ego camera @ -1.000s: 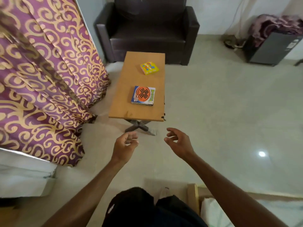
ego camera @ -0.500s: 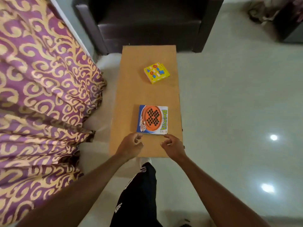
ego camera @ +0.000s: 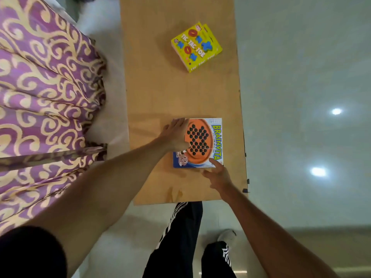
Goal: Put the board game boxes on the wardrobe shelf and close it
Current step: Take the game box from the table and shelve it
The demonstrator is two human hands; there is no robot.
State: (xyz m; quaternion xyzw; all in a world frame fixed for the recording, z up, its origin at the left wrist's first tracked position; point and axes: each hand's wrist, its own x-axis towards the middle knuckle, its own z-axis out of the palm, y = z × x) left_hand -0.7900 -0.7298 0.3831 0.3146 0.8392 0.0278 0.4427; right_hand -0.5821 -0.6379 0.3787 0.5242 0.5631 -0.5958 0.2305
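A blue and orange Brainvita box (ego camera: 202,141) lies flat on the wooden table (ego camera: 160,93), near its front end. My left hand (ego camera: 175,135) lies over the box's left edge with its fingers stretched along that side. At the box's near right corner, my right hand (ego camera: 217,174) touches it with its fingertips. Further back on the table sits a yellow Tic Tac Toe box (ego camera: 196,47), untouched. No wardrobe is in view.
A purple curtain with gold swirls (ego camera: 46,101) hangs close along the table's left side. Pale shiny floor (ego camera: 301,97) stretches to the right. My legs in black trousers (ego camera: 180,237) stand at the table's near end.
I have stepped up to the table and now look straight down on it. Both hands moved forward from the table's near edge onto the Brainvita box.
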